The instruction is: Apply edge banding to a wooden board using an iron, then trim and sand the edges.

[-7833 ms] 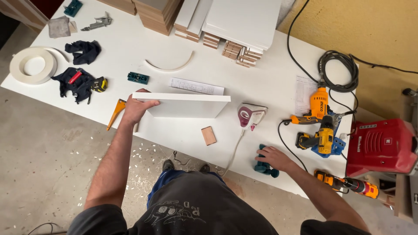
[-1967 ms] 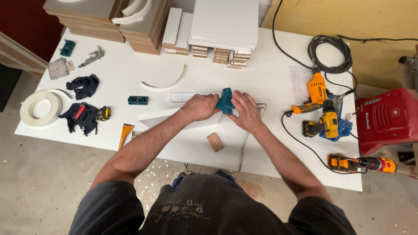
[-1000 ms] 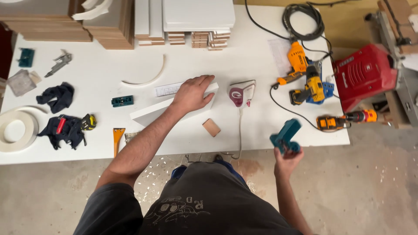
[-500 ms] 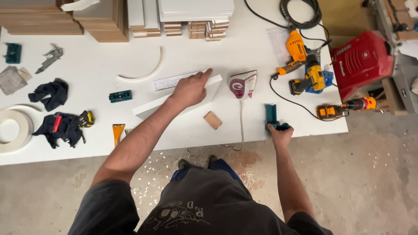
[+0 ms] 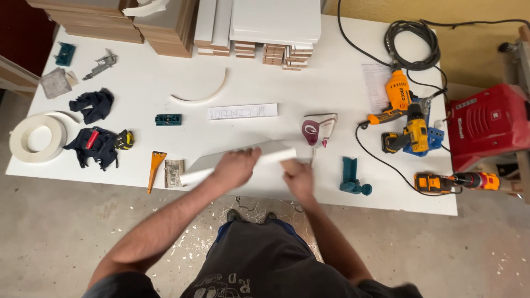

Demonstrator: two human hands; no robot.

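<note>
My left hand [image 5: 234,168] grips the long white laminated board [image 5: 237,161], tilted on the white worktable [image 5: 331,94]; my right hand [image 5: 296,177], grip indiscernible, lies just beside the board's right end.

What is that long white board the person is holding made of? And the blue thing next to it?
The white board under the left hand looks like wood panel with a smooth white coating; the stacked boards behind show brown edges beneath white faces, so probably the same. The blue tool looks like hard moulded plastic, matte and evenly coloured, though metal parts can't be ruled out.
</note>
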